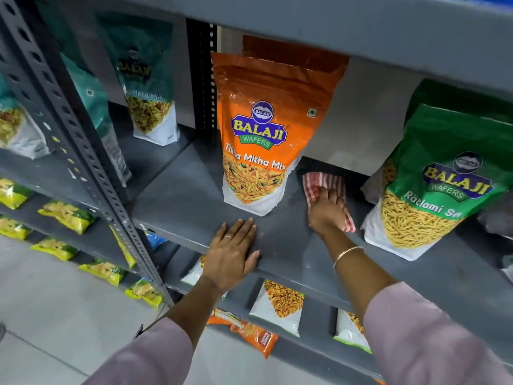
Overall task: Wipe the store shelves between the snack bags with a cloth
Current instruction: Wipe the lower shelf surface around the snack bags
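Observation:
A red-and-white checked cloth (322, 182) lies on the grey metal shelf (183, 195), in the gap between an upright orange snack bag (263, 129) and an upright green snack bag (438, 179). My right hand (326, 209) presses down on the cloth, fingers bent over it. My left hand (233, 251) rests flat on the shelf's front edge, fingers spread, holding nothing, just in front of the orange bag. Part of the cloth is hidden under my right hand.
A perforated grey upright post (80, 151) divides this bay from the left one, where teal snack bags (147, 87) stand. Lower shelves hold yellow packets (66, 215) and white-orange packets (277, 304). Another shelf (361, 31) hangs close overhead. Pale floor lies at lower left.

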Action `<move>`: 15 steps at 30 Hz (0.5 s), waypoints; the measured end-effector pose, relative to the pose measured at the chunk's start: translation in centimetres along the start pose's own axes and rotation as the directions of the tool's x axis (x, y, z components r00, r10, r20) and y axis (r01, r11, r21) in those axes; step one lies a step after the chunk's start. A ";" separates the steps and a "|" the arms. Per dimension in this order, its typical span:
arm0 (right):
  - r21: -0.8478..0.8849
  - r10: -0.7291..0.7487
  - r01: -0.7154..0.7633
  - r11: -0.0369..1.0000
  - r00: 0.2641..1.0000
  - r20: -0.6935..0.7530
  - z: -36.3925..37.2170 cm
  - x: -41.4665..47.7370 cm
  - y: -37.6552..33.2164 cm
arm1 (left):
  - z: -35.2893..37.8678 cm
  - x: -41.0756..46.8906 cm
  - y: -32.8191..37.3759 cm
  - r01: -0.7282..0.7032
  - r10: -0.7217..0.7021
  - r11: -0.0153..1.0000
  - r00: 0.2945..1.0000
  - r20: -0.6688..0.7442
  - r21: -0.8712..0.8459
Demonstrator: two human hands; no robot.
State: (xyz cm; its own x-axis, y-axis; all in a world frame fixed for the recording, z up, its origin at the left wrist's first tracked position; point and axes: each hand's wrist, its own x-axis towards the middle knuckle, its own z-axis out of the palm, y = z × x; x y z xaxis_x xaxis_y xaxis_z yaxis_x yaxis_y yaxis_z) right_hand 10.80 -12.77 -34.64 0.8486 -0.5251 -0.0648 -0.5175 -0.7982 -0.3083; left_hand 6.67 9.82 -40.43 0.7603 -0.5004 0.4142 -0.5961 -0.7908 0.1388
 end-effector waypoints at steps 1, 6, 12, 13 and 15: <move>-0.019 -0.004 0.004 1.000 1.000 -0.017 0.6 -1.1 -0.5 | 0.1 0.0 0.0 0.007 -0.008 1.000 1.000 0.009 0.010; -0.127 -0.161 0.152 0.980 0.985 -0.068 1.0 -4.3 -0.1 | 0.0 0.0 0.0 0.020 -0.021 1.000 0.999 0.044 0.022; -0.082 -0.081 0.079 0.993 0.996 -0.021 -0.2 -1.7 1.0 | 0.0 0.0 0.0 0.029 -0.030 0.999 0.998 0.053 0.018; -0.087 -0.118 0.119 0.989 0.993 0.020 0.1 -2.4 0.8 | 0.0 0.0 0.0 0.030 -0.031 0.999 0.998 0.047 0.013; -0.098 -0.269 0.275 0.956 0.961 0.071 0.8 -5.1 0.6 | -0.1 0.0 0.1 0.029 -0.030 1.000 0.998 0.049 0.006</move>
State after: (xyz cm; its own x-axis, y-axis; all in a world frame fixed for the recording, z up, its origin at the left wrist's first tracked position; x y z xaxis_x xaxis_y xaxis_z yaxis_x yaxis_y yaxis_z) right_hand 6.21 -10.33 -35.28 0.9621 -0.2688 -0.0466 -0.2723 -0.9367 -0.2200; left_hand 6.59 9.81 -40.39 0.7893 -0.4933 0.3655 -0.5719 -0.8073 0.1456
